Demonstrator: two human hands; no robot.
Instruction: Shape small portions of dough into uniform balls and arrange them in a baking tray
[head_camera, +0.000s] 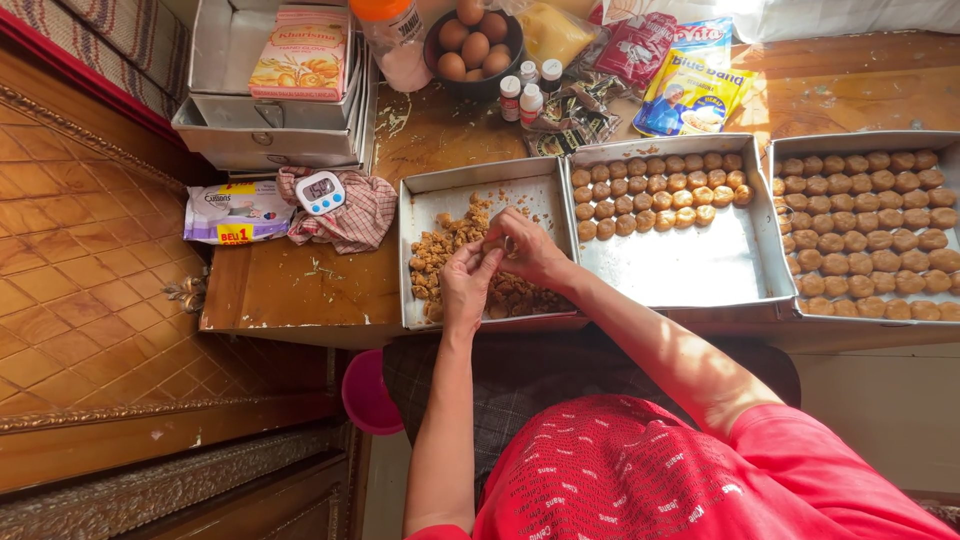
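Note:
My left hand (466, 281) and my right hand (530, 248) meet over a metal tray (425, 190) that holds crumbly brown dough (437, 252). Between the fingertips of both hands is a small piece of dough (497, 245), mostly hidden by the fingers. To the right lies a second metal tray (690, 260) with three rows of small round dough balls (655, 190) along its far side. Further right, a third tray (860, 140) is filled with several rows of the same balls.
A small white digital scale (321, 191) rests on a checked cloth (355, 215) beside a white packet (235, 212). At the back stand stacked metal trays (262, 135), a bowl of eggs (472, 45), small bottles (525, 92) and foil packets (690, 92). A pink bowl (366, 395) sits below the table edge.

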